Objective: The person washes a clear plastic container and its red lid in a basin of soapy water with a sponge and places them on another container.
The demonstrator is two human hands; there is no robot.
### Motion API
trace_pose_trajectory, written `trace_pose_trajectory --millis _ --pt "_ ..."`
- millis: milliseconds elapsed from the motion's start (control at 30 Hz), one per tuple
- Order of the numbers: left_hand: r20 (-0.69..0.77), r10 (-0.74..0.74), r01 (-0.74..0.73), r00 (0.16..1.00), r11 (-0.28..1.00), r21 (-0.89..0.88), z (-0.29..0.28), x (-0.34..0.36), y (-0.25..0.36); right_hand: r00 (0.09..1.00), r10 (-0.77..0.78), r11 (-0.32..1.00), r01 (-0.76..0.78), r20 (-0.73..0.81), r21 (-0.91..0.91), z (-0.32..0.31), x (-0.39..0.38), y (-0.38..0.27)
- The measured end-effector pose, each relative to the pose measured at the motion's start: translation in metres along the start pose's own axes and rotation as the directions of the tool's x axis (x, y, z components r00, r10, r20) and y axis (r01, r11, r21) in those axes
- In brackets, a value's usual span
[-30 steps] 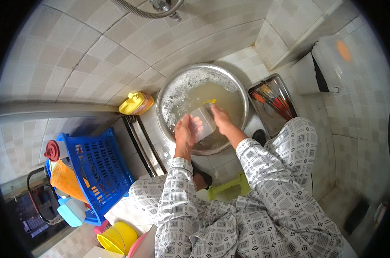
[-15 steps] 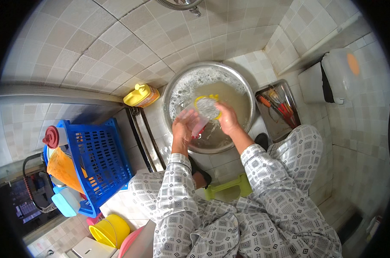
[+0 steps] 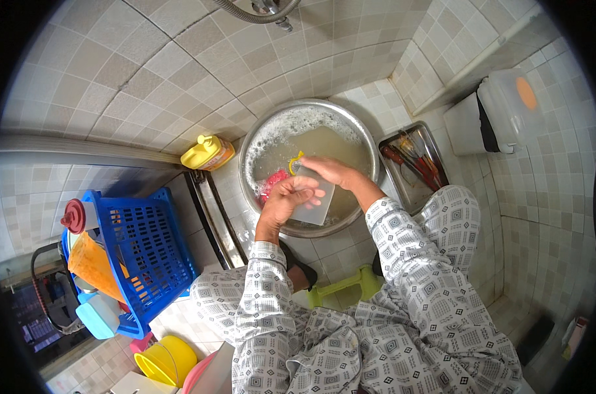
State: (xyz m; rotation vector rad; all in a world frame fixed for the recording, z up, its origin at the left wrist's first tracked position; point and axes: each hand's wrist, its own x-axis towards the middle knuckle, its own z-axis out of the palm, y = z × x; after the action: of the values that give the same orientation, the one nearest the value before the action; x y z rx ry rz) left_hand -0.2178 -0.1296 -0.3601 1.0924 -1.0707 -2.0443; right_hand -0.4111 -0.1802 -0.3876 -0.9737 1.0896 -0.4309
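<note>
Over a round steel basin (image 3: 246, 138) of cloudy, sudsy water, my left hand (image 3: 290, 197) is closed on a translucent plastic piece (image 3: 319, 209), which slants toward me. My right hand (image 3: 332, 171) lies against its far side with fingers stretched and pressed together. A yellow-rimmed scourer (image 3: 294, 162) pokes out past those fingertips; my fingers hide most of it, including its silvery middle. Beside my left wrist, something red and mesh-like (image 3: 274, 182) sits in the water.
A yellow jug-like bottle (image 3: 208, 153) stands left of the basin. At its right lies a metal tray (image 3: 413, 190) of utensils. A blue basket (image 3: 147, 243) with containers, a yellow bucket (image 3: 167, 360) and a light-green stool (image 3: 344, 289) are near me. A hose (image 3: 258, 14) hangs at the tiled wall.
The silvery face of the scourer showed before and is now behind my right hand. Both hands have drawn closer together, and the plastic piece has tipped toward me. More of the red thing shows.
</note>
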Motion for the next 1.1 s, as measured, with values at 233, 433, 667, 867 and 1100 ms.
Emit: trace_pose_trajectory --millis 233,433,667,867,1100 --pt "-0.291 0.171 -0.271 0.941 0.896 -0.351 -0.008 0.01 -0.004 0.995 0.049 0.559 -0.104 0.092 0.822 0.006 -0.003 0.03" --pt "-0.517 0.184 -0.392 0.836 0.859 -0.328 -0.002 0.031 -0.025 0.992 -0.054 0.238 0.125 -0.116 0.963 0.057 0.005 0.052" --pt "-0.576 0.244 -0.312 0.78 0.95 -0.02 -0.005 0.037 -0.051 0.828 -0.058 0.819 0.359 -0.557 0.449 0.09 0.014 0.05" --pt "-0.559 0.191 -0.286 0.807 0.954 -0.086 0.021 0.039 -0.042 0.848 -0.025 0.896 0.254 -0.529 0.364 0.061 0.015 0.062" --pt "-0.357 0.431 0.006 0.829 0.631 0.776 -0.009 0.033 -0.085 0.942 0.057 0.879 0.11 -0.331 0.464 0.072 -0.017 -0.004"
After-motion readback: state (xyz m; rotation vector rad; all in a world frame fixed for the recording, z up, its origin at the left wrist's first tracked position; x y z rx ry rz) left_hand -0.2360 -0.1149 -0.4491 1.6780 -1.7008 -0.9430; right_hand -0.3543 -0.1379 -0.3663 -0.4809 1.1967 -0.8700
